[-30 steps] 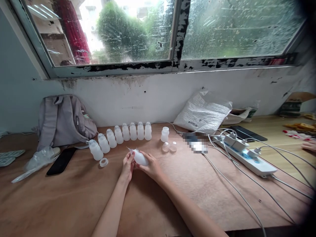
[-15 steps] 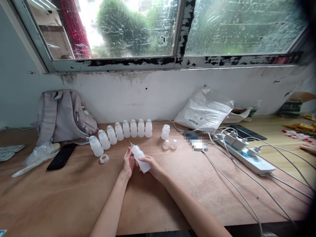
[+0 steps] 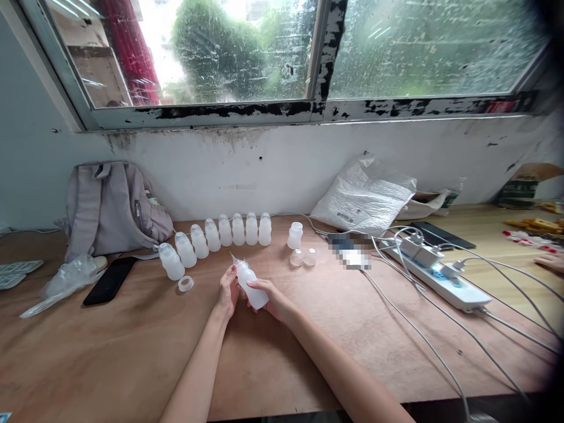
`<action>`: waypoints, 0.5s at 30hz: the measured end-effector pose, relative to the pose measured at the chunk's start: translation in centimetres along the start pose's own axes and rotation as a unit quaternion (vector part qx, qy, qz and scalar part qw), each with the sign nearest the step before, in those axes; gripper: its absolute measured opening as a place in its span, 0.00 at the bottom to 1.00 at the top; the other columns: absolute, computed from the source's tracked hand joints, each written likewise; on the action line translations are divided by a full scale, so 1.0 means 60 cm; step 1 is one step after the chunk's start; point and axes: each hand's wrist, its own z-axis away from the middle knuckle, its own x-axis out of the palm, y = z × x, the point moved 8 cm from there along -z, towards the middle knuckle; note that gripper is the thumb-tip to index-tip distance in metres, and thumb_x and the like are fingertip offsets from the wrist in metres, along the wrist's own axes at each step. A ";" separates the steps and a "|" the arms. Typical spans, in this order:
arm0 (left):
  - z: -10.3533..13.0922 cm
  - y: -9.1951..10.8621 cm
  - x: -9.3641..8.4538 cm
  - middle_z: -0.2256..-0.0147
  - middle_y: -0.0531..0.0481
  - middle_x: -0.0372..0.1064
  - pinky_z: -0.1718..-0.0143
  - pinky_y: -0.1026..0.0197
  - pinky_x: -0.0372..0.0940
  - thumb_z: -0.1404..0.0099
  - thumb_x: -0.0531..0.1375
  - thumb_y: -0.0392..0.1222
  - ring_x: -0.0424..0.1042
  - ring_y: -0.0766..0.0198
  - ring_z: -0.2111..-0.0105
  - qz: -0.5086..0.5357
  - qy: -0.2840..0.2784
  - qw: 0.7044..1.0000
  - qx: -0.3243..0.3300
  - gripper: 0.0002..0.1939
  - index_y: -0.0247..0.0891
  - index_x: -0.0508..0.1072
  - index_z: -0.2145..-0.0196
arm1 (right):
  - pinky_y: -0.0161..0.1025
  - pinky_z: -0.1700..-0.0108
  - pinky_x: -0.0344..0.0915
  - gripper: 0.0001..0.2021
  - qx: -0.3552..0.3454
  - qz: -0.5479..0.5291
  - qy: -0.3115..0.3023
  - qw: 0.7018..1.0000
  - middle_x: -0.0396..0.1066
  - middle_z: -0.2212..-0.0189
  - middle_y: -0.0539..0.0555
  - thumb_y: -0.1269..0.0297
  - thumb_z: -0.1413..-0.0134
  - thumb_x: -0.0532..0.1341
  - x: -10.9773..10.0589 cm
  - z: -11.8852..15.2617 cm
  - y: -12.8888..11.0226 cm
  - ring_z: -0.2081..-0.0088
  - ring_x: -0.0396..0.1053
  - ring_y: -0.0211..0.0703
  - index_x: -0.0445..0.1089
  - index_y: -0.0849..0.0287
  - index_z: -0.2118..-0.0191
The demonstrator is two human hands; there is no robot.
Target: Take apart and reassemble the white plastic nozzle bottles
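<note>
A frosted white baby bottle (image 3: 252,286) is tilted up and to the left between my two hands. My right hand (image 3: 269,298) is closed around its body, thumb along the side. At the neck end, my left hand (image 3: 228,289) pinches with its fingertips; a thin pointed clear piece sticks up there, too small to make out. Behind stands a curved row of several capped bottles (image 3: 198,241). One white ring (image 3: 185,284) lies on the table in front of the row's left end. Right of the row is an uncapped bottle (image 3: 295,235), with two clear caps (image 3: 309,257) before it.
A grey backpack (image 3: 110,205), a clear plastic bag (image 3: 70,282) and a black phone (image 3: 109,281) are on the left. To the right lie a power strip (image 3: 440,279) with trailing white cables and a silvery mailing bag (image 3: 363,197). Another person's hand (image 3: 550,261) shows at the far right edge.
Both hands keep their hold on the bottle, with only a very slight shift at its neck end. The other things stay where they were.
</note>
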 end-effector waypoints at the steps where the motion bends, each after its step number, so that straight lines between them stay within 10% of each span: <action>1: 0.000 0.001 0.004 0.66 0.46 0.69 0.72 0.62 0.62 0.46 0.57 0.52 0.68 0.60 0.68 0.006 -0.017 1.000 0.001 0.20 0.35 0.68 0.61 | 0.32 0.84 0.56 0.13 0.000 -0.003 0.002 1.000 0.66 0.79 0.52 0.59 0.56 0.60 0.000 0.001 0.000 0.80 0.65 0.39 0.65 0.63 0.66; 15: -0.003 -0.003 0.010 0.67 0.44 0.69 0.70 0.61 0.62 0.45 0.54 0.57 0.69 0.59 0.68 0.038 -0.072 0.996 -0.035 0.24 0.34 0.70 0.61 | 0.30 0.85 0.55 0.12 -0.010 -0.010 -0.023 1.000 0.65 0.80 0.50 0.61 0.57 0.60 -0.002 -0.003 0.003 0.81 0.64 0.37 0.65 0.62 0.67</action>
